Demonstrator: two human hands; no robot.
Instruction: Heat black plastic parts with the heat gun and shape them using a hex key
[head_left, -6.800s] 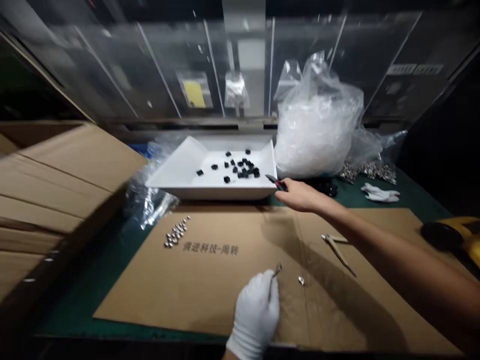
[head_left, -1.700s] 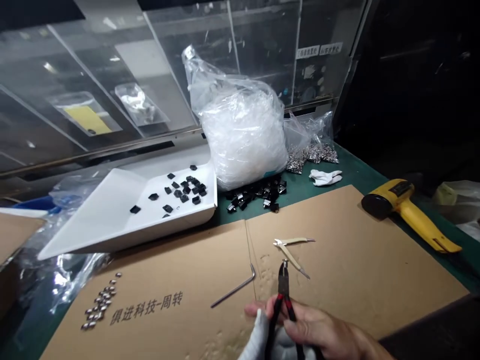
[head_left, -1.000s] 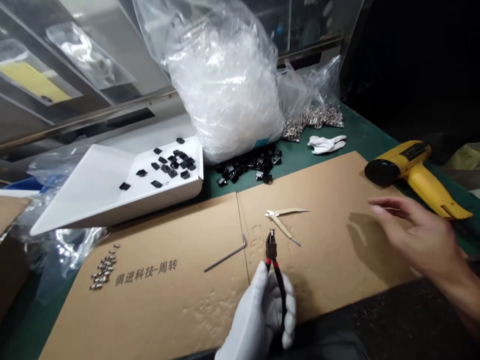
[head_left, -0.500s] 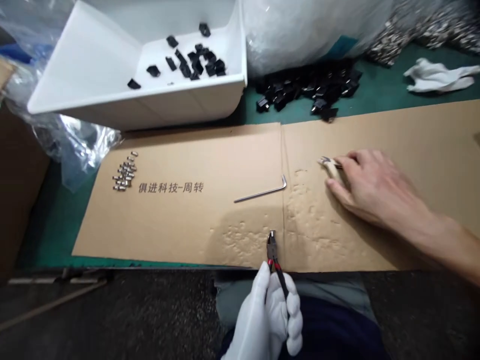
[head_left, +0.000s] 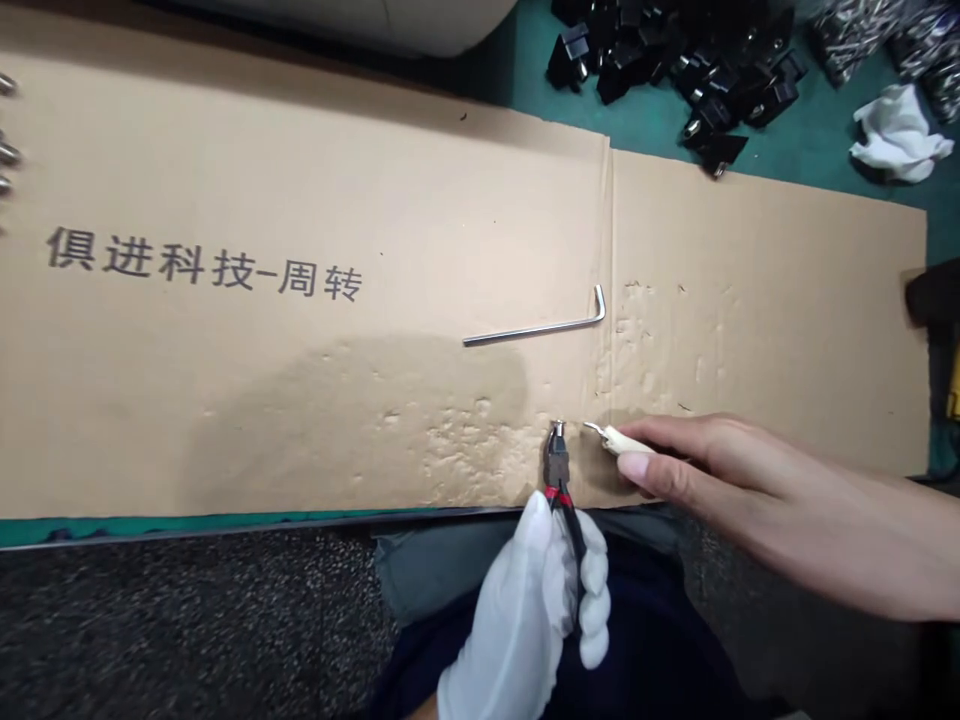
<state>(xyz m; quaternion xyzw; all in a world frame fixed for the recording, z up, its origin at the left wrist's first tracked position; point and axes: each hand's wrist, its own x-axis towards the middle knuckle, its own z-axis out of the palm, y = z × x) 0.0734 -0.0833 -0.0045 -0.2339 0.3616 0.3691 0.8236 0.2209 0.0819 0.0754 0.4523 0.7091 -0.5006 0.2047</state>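
My left hand (head_left: 525, 590), in a white glove, is closed around black-and-red pliers (head_left: 557, 468). A small shiny metal piece (head_left: 559, 428) sits in their jaws. My bare right hand (head_left: 697, 465) grips a small cream-handled tool (head_left: 624, 441) with a thin, bent metal tip. That tip points left and stands a little to the right of the pliers' jaws, apart from them. Just above both hands, a silver hex key (head_left: 534, 329) lies on the cardboard sheet (head_left: 420, 240).
A heap of black parts (head_left: 720, 80) lies at the back right, beside a crumpled white cloth (head_left: 900, 135). Bags of small metal pieces (head_left: 855, 35) sit behind. A white bin (head_left: 420, 20) is partly visible at the top. Several metal cylinders (head_left: 7, 155) lie at the left edge.
My right hand has brought the cream-handled tool down and left, close to the pliers' jaws. My left hand keeps its grip on the pliers. The view has tilted downward and moved closer.
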